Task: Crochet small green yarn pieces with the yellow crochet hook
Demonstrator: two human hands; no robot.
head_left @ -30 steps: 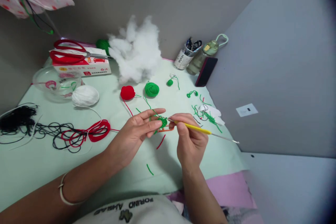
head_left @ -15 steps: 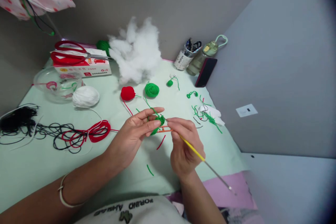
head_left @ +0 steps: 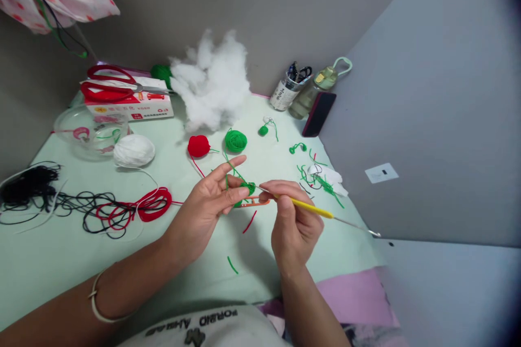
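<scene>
Pinches a small green crochet piece point(head_left: 249, 188) between thumb and fingers of the left hand point(head_left: 207, 198), with index finger outstretched, over the middle of the pale green table cover point(head_left: 134, 276). Grips a yellow-handled crochet hook point(head_left: 311, 207) pen-fashion in the right hand point(head_left: 293, 227), with one metal end at the piece and the other pointing out to the right; cannot tell whether inside a stitch. Carries a green strand point(head_left: 234, 165) past the left index finger, from the green yarn ball point(head_left: 235, 141) beyond. Has an orange loop-shaped item point(head_left: 262, 202) right beneath the piece, partly hidden; cannot tell whether held or lying.

Has a red yarn ball point(head_left: 198, 146) just left of the green one, with white stuffing point(head_left: 215, 87) heaped behind both. Includes, farther left, a white yarn ball point(head_left: 134, 150) beside a clear bowl point(head_left: 67, 122), with red-handled scissors point(head_left: 109, 96) resting on a box point(head_left: 130, 112) behind. Includes, at the far right, a pen cup point(head_left: 284, 95), a bottle point(head_left: 300, 104) and a tilted phone point(head_left: 319, 114).
</scene>
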